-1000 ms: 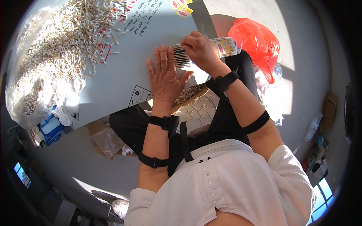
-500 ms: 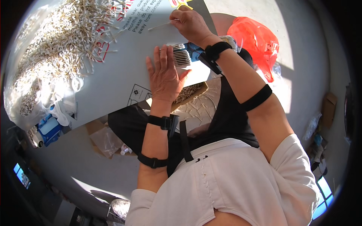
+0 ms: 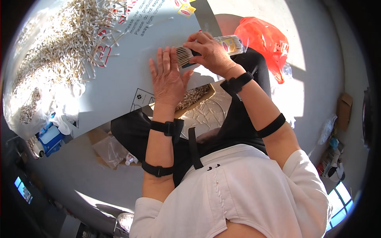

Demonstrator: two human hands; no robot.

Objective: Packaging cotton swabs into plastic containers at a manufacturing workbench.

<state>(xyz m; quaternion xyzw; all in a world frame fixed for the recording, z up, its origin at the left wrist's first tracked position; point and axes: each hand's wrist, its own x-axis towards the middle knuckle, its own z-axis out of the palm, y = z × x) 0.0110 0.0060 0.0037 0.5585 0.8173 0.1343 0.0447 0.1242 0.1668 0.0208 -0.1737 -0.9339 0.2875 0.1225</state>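
My left hand (image 3: pixel 168 75) lies flat on the grey printed sheet, fingers stretched out. Its fingertips touch the near end of a row of cotton swabs (image 3: pixel 183 56) with white tips. My right hand (image 3: pixel 210 50) bends over the other end of the row, thumb on one side and fingers on the other, closed on the pack. Beyond it sticks out the clear, yellow-labelled end of the cotton swab pack (image 3: pixel 232 44). A single cotton swab (image 3: pixel 165 19) lies on the sheet farther up.
A large heap of loose cotton swabs (image 3: pixel 67 43) covers the left of the table. An open box of swabs (image 3: pixel 195 97) sits below the table edge. Yellow stickers (image 3: pixel 185 9) lie at the far edge. A red plastic bag (image 3: pixel 265 39) stands at right.
My right hand has let go of the single cotton swab and come down and nearer, onto the cotton swab pack. My left hand stays against the row.
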